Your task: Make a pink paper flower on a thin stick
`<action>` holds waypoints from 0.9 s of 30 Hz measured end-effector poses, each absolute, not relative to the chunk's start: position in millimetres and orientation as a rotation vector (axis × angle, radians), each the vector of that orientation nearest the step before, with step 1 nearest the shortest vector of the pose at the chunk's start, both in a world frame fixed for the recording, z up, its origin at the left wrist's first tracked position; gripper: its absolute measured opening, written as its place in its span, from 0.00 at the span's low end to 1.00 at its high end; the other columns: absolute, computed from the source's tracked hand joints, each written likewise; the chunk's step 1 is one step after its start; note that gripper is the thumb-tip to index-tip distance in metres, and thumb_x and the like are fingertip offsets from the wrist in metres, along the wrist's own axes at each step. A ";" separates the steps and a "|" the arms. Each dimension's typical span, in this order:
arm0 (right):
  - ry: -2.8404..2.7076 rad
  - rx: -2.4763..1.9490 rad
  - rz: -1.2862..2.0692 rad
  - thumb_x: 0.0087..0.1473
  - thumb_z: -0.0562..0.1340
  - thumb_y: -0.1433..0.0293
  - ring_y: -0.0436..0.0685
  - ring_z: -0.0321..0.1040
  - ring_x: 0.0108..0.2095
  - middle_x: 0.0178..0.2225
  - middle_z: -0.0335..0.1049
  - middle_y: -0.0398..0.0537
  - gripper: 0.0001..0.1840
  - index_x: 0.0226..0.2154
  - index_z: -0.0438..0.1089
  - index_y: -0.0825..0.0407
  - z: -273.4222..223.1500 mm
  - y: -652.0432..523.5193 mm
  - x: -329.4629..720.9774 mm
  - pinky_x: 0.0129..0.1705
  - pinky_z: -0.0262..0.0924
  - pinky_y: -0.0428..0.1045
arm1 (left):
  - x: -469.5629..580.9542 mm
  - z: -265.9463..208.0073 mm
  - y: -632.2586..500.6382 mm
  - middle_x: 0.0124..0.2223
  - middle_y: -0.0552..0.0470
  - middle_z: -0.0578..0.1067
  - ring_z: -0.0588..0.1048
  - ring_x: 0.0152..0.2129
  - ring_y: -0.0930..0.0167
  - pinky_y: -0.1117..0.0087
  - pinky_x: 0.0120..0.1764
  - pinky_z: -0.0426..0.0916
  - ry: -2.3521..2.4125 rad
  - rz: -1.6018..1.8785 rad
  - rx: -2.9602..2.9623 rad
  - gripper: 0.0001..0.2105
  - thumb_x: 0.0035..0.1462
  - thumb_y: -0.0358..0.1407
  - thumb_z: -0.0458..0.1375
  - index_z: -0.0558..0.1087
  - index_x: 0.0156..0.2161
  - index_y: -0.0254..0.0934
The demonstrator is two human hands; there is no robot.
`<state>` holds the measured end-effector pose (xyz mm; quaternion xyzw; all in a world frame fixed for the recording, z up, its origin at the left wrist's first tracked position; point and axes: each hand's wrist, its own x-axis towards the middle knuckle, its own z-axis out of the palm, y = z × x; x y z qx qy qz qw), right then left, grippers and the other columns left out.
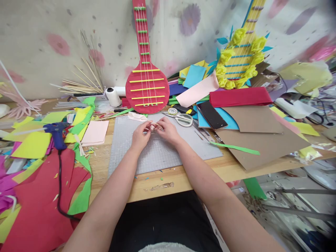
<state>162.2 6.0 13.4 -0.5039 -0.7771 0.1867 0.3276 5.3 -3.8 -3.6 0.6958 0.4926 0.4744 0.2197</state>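
Observation:
Over the grey cutting mat (154, 157), my two hands are close together with their fingertips pinched. My left hand (141, 135) is closed on a small crumpled piece of pale pink paper (152, 128). In my right hand (168, 131) the fingers close on a thin wooden stick (157, 124), which reaches toward the paper. Fingers hide part of both, so how the paper sits on the stick cannot be made out. Just behind my left hand lies a folded pale pink paper strip (137, 117). White-handled scissors (183, 120) rest beyond my right hand.
A red paper banjo (147, 91) leans on the back wall. Left stand a blue glue gun (56, 134), pale pink sheets (95, 133) and red paper scraps (44, 196). To the right are a black phone (212, 115), a metal ruler (203, 131) and brown cardboard (265, 147).

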 end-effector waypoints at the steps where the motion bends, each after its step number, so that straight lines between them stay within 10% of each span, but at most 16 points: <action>1: -2.039 -1.314 0.488 0.51 0.55 0.67 0.52 0.62 0.38 0.39 0.63 0.46 0.11 0.36 0.70 0.51 13.0 6.5 162.7 0.41 0.56 0.47 | 4.6 -3.0 -4.2 0.40 0.50 0.76 0.73 0.31 0.74 0.70 0.38 0.70 1.383 1.305 1.924 0.19 0.49 0.26 0.53 0.69 0.47 0.39; 27: -2.123 -1.229 0.601 0.52 0.55 0.69 0.50 0.61 0.36 0.40 0.61 0.46 0.09 0.35 0.68 0.52 8.8 10.7 165.4 0.38 0.54 0.47 | -0.9 14.3 -12.4 0.35 0.54 0.76 0.71 0.28 0.73 0.70 0.35 0.65 1.532 1.045 2.155 0.18 0.50 0.29 0.53 0.64 0.48 0.40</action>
